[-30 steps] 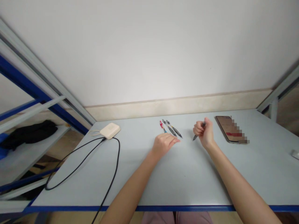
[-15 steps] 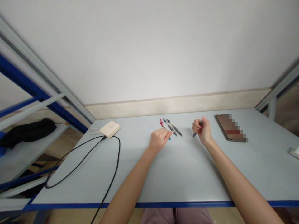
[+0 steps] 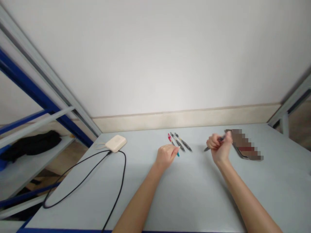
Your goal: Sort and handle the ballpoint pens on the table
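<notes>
My right hand (image 3: 220,149) is closed around a dark pen (image 3: 207,149), held above the right part of the desk. The pen's pointed end sticks out to the left and its other end shows by my thumb. My left hand (image 3: 166,155) is curled with the thumb against the fingers, close to the near ends of the pens. A teal tip (image 3: 178,154) shows beside its thumb; whether my fingers grip anything is hidden. Just beyond lie a pen with a red end (image 3: 169,137), partly covered by my left hand, and two dark pens (image 3: 179,142) (image 3: 183,142), side by side and slanting.
A phone (image 3: 243,142) lies right of my right hand, its screen blurred out. At the left sits a cream power bank (image 3: 116,143) with a black cable (image 3: 123,171) looping over the grey desk (image 3: 194,194). A wall (image 3: 170,58) rises behind.
My right hand has moved right with the pen, now overlapping the phone's edge, and the pen has tipped flatter. My left hand stays by the pens. The view has tilted slightly up.
</notes>
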Action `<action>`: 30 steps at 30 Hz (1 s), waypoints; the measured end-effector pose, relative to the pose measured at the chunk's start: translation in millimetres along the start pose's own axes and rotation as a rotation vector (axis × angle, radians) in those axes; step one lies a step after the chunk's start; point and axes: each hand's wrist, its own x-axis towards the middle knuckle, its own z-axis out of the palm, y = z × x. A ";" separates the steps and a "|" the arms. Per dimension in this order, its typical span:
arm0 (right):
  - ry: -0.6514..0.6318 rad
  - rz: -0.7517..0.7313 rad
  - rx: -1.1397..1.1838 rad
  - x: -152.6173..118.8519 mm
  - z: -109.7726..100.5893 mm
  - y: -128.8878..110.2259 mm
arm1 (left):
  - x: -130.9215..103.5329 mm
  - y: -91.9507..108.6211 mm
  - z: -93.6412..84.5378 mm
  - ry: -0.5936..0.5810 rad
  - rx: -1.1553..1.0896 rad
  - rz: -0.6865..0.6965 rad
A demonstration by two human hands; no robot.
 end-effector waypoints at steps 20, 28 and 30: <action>-0.090 0.057 -1.178 66.2 -19.7 34.8 | 7.6 -15.3 11.5 -0.145 0.169 -0.057; -0.193 0.043 -1.626 9.3 23.4 35.3 | 6.4 -23.8 19.1 -0.250 0.203 -0.083; -0.265 0.116 -1.637 0.5 31.7 37.5 | 6.0 -24.0 19.0 -0.247 0.203 -0.077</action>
